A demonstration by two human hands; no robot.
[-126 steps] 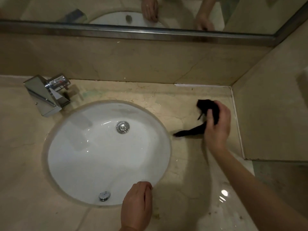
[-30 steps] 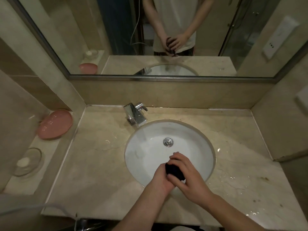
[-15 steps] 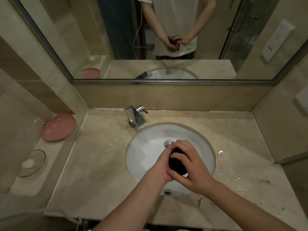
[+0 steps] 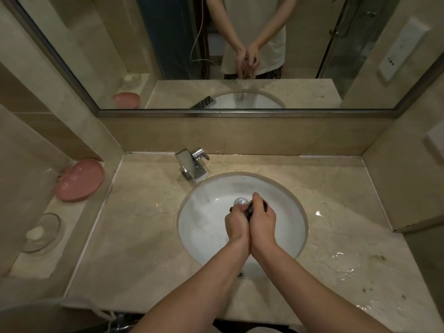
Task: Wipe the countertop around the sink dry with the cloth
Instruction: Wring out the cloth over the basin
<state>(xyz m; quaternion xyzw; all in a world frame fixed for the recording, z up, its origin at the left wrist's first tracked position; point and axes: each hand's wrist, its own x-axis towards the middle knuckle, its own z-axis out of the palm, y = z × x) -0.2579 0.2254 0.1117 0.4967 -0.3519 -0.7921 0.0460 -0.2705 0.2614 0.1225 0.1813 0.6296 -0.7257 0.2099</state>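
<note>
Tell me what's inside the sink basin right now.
Over the white sink basin, the left hand and right hand squeeze a dark cloth together. The chrome drain peeks out behind them; the basin floor beneath the hands is hidden.

Beige marble walls are enclosing the vanity recess on three sides. A metal-framed mirror is spanning the wall at 12 o'clock. At 9 o'clock, a side ledge is carrying a pink dish and a clear glass soap dish. Warm, dim light is glinting at 3 o'clock.
</note>
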